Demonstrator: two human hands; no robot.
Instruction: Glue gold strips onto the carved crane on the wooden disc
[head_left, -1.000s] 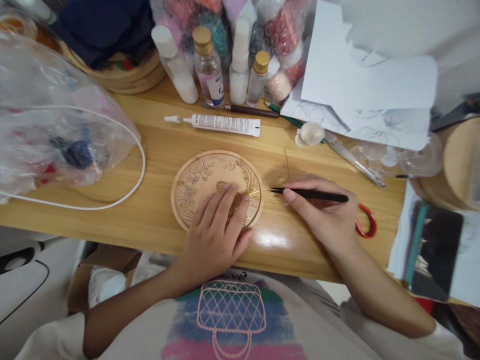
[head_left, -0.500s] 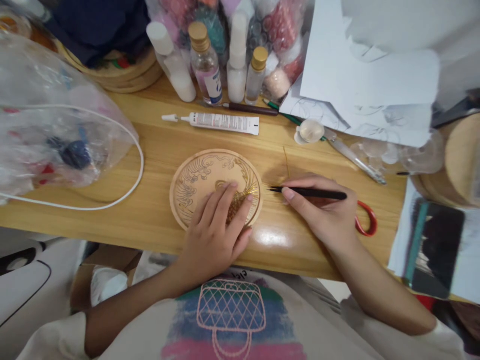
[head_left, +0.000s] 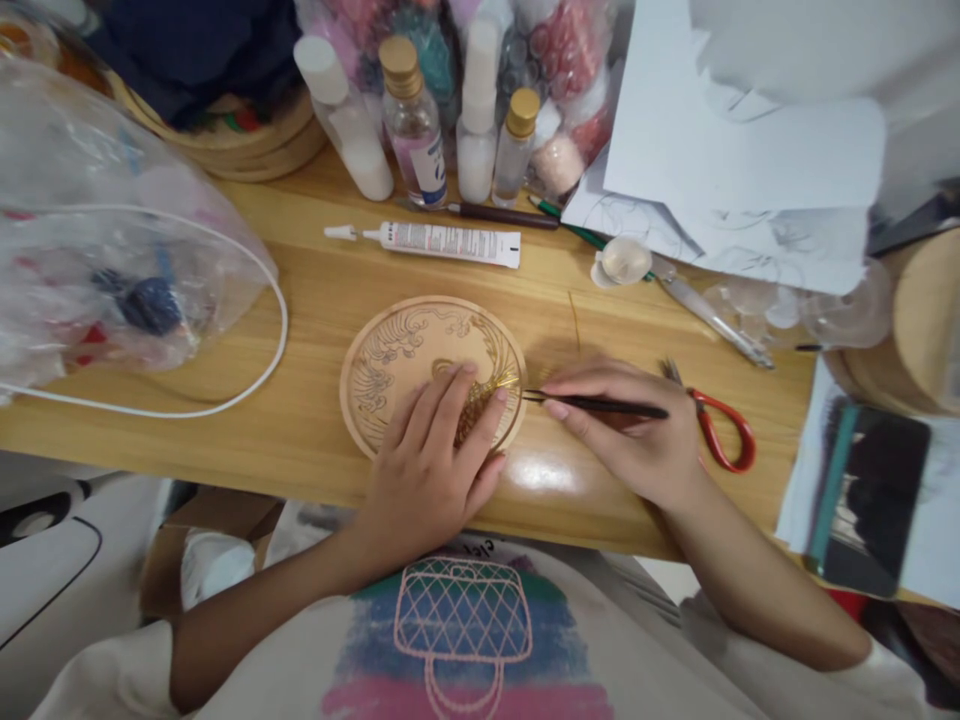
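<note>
Plaque: round engraved wooden plaque [head_left: 409, 368], flat on wooden table [head_left: 300, 450]; likely light, stiff; steady by rim.
Gold wirework [head_left: 501, 381]: plaque's 3 o'clock, partly under fingers; probably springy, easily kinked; best taken at 1 free end.
Left hand [head_left: 431, 450]: laid flat from plaque's 6 o'clock, pinching nothing visible.
Right hand [head_left: 645, 430]: closed around black tweezers [head_left: 607, 404]; tips slightly parted near 3 o'clock rim, cannot tell whether holding wire.

Tan plaque [head_left: 415, 362] patterned in dark swirls, gold wirework [head_left: 501, 380], black tweezers [head_left: 619, 405], red-handled pliers [head_left: 733, 414]
</note>
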